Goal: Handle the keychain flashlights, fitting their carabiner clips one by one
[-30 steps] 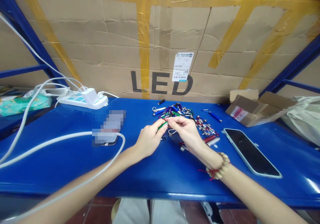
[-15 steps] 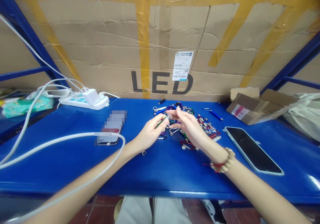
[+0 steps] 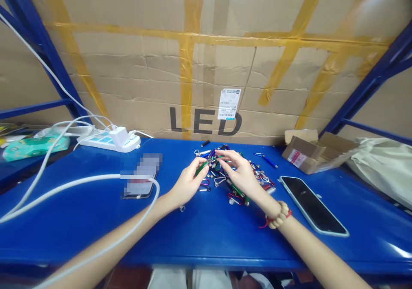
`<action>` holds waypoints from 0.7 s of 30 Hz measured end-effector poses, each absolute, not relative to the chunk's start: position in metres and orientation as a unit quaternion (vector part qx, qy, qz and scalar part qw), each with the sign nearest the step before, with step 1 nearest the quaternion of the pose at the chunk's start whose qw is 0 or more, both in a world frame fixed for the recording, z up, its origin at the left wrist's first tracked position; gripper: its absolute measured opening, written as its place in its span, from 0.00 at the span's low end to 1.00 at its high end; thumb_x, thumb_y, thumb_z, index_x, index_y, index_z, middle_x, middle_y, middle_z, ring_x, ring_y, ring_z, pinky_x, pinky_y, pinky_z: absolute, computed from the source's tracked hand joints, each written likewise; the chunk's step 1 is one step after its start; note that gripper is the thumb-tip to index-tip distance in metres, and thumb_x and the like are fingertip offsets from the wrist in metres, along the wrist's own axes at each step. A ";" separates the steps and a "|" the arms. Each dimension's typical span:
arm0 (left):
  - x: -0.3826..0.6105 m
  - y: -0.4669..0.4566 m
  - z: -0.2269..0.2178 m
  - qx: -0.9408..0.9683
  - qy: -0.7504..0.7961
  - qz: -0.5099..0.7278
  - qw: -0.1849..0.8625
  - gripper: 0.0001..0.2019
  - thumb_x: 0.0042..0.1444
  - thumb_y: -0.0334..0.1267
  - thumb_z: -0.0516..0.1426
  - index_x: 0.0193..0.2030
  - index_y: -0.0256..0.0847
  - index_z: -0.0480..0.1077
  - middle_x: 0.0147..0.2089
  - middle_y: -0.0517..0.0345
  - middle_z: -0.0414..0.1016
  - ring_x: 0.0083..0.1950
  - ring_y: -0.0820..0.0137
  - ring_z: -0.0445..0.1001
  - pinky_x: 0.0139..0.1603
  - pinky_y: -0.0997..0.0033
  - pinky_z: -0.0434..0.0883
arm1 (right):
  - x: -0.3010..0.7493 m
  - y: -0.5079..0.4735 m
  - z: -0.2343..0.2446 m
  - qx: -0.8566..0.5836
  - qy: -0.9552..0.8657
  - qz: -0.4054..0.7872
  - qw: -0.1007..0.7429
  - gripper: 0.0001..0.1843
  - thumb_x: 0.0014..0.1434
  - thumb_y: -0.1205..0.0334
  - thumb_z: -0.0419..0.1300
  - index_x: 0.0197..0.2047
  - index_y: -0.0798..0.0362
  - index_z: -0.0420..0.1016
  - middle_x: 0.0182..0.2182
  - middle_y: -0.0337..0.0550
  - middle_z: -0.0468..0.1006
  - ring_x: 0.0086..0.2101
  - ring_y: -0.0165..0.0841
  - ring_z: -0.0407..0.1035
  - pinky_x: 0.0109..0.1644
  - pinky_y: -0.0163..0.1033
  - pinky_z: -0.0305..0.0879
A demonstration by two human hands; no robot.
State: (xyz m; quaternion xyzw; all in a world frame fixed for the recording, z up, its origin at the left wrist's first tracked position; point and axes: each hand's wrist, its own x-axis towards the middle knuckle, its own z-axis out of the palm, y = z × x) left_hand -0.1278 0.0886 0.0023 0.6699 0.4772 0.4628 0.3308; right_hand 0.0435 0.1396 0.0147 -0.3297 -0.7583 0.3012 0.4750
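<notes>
My left hand [image 3: 187,185] pinches a small green metal tube [image 3: 201,168] between thumb and fingers, its far end pointing towards my right hand. Opposite it, my right hand [image 3: 238,171] hovers over the pile with thumb and fingers apart; whether a fingertip touches the tube's end is too small to tell. Beneath and around both hands lies a heap of small coloured metal tubes with carabiner clips. Among them are a green tube [image 3: 236,189], a red carabiner [image 3: 232,196] and a silver carabiner [image 3: 220,180]. My fingers hide part of the heap.
A blue tube with a clip [image 3: 266,159] and a black tube [image 3: 205,143] lie apart behind the heap. Phones rest left [image 3: 141,188] and right [image 3: 313,205]. A white cable [image 3: 96,180] crosses my left forearm. A power strip [image 3: 99,141] and open carton [image 3: 313,153] stand farther back.
The head view has tilted up slightly. My right fingers have drawn back a little from the tube's end and spread. My left hand still holds the green tube.
</notes>
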 end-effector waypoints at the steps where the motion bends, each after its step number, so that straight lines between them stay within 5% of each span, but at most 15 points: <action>1: -0.127 0.087 0.003 0.675 0.484 0.452 0.326 0.12 0.61 0.45 0.47 0.45 0.41 0.61 0.36 0.60 0.68 0.36 0.72 0.67 0.37 0.74 0.66 | 0.043 0.138 0.016 -0.320 -0.765 0.282 0.482 0.16 0.59 0.54 0.56 0.46 0.52 0.74 0.43 0.47 0.76 0.36 0.32 0.72 0.40 0.37 0.69; 5: -0.126 0.082 0.007 0.720 0.493 0.408 0.268 0.11 0.62 0.43 0.45 0.44 0.41 0.62 0.36 0.59 0.70 0.36 0.70 0.69 0.39 0.72 0.65 | 0.040 0.128 0.021 -0.316 -0.822 0.189 0.435 0.12 0.60 0.55 0.54 0.34 0.53 0.73 0.31 0.43 0.74 0.29 0.29 0.67 0.32 0.34 0.63; 8: -0.127 0.080 0.010 0.747 0.477 0.381 0.263 0.10 0.62 0.40 0.45 0.41 0.40 0.63 0.39 0.56 0.71 0.39 0.68 0.70 0.40 0.71 0.65 | 0.038 0.124 0.024 -0.293 -0.877 0.088 0.372 0.18 0.61 0.56 0.54 0.21 0.53 0.61 0.21 0.37 0.65 0.24 0.26 0.58 0.29 0.33 0.56; 13: -0.125 0.078 0.008 0.742 0.458 0.378 0.312 0.09 0.57 0.38 0.50 0.44 0.39 0.61 0.40 0.54 0.73 0.38 0.67 0.72 0.38 0.70 0.67 | 0.029 0.125 0.037 -0.289 -0.901 0.037 0.320 0.23 0.63 0.56 0.51 0.18 0.54 0.54 0.19 0.35 0.61 0.22 0.25 0.55 0.28 0.33 0.51; 21: -0.122 0.078 0.006 0.663 0.520 0.470 0.264 0.09 0.56 0.36 0.50 0.43 0.40 0.57 0.44 0.49 0.73 0.44 0.63 0.73 0.42 0.64 0.68 | 0.005 0.124 0.065 -0.314 -0.844 0.217 0.376 0.10 0.51 0.55 0.63 0.28 0.52 0.78 0.26 0.41 0.79 0.28 0.30 0.72 0.30 0.33 0.64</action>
